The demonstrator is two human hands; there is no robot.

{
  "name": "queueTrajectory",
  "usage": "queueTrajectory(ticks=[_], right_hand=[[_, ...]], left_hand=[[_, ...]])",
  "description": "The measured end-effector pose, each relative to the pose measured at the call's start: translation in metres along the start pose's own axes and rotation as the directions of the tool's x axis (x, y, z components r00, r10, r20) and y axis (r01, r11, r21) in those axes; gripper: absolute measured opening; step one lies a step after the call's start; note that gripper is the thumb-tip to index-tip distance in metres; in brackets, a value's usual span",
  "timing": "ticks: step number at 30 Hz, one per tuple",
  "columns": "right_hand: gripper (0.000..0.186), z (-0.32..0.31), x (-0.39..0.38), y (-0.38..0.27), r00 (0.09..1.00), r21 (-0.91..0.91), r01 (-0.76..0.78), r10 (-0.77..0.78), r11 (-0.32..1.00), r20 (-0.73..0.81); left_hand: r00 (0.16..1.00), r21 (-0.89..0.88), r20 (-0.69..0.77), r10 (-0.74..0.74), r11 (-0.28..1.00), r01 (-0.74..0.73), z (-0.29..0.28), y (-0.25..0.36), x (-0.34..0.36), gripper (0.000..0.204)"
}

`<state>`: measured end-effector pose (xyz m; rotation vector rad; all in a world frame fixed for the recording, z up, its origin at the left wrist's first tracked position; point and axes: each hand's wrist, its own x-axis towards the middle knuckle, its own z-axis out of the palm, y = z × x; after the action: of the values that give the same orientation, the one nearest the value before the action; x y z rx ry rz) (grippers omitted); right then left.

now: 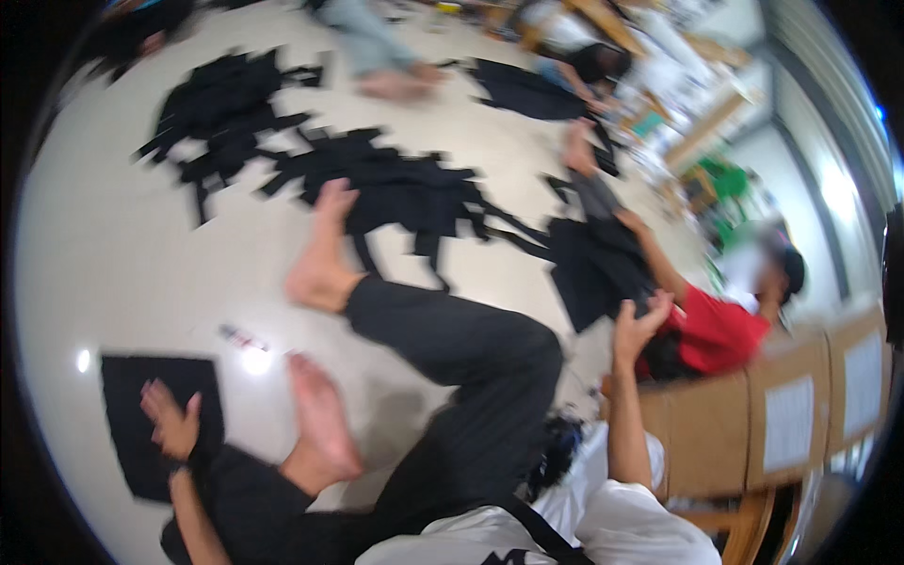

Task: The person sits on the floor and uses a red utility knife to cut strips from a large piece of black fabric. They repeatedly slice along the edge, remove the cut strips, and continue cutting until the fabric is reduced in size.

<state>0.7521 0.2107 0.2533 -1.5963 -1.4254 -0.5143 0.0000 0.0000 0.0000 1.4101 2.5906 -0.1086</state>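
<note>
The black fabric square (pixel 127 447) lies flat on the pale floor (pixel 113 273), at the person's left and beside the left trouser leg (pixel 250 490). Where its near corner meets the leg, both are black; overlap cannot be confirmed.

Step in hand (judged): positioning over the fabric square, with no grip established. Next move (judged): a lift would call for closing the fingers on an edge of the square; smoothing would call for a flat palm.

Left hand (pixel 172 422): open, fingers extended, thumb set apart. It is over the square and grips nothing visible. Contact with the fabric cannot be determined.

Right hand (pixel 640 328): raised well apart from the square, fingers loosely spread, palm exposed. No held item is visible.

Adjacent items: a small blurred item (pixel 243 337) lies on the floor between the square and the person's bare feet; its kind cannot be told. Beyond the feet lie a heap of black fabric pieces (pixel 405 193) and a second heap (pixel 221 104). To the right, a co-worker in red (pixel 720 330) sits near the cardboard boxes (pixel 706 428).
</note>
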Motion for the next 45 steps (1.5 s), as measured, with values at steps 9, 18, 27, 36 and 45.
queueTrajectory(ticks=[9, 18, 27, 36, 45], right_hand=[[0.034, 0.149, -0.191, -0.398, 0.486, 0.694, -0.37, -0.508, 0.618, 0.711], [0.027, 0.183, -0.416, -0.574, 0.227, 0.812, 0.026, -0.794, 0.584, 0.564], [0.023, 0.193, -0.416, -0.568, 0.203, 0.785, 0.061, -0.777, 0.617, 0.595], [0.029, 0.241, -0.399, -0.575, 0.241, 0.501, -0.378, -0.44, 0.778, 0.865], [0.028, 0.227, -0.345, -0.536, -0.109, 0.43, -0.446, -0.525, 0.785, 0.844]], left_hand=[[0.987, -0.371, 0.14, -0.081, 0.92, 0.129, -0.046, -0.009, -0.072, 0.107], [0.982, -0.435, 0.151, -0.116, 0.884, 0.171, -0.057, -0.025, -0.07, 0.124], [0.982, -0.452, 0.152, -0.109, 0.876, 0.167, -0.062, -0.026, -0.044, 0.14], [0.975, -0.44, 0.194, -0.105, 0.879, 0.183, -0.064, -0.028, -0.043, 0.144], [0.967, -0.494, 0.21, -0.142, 0.838, 0.23, -0.059, -0.046, -0.028, 0.15]])
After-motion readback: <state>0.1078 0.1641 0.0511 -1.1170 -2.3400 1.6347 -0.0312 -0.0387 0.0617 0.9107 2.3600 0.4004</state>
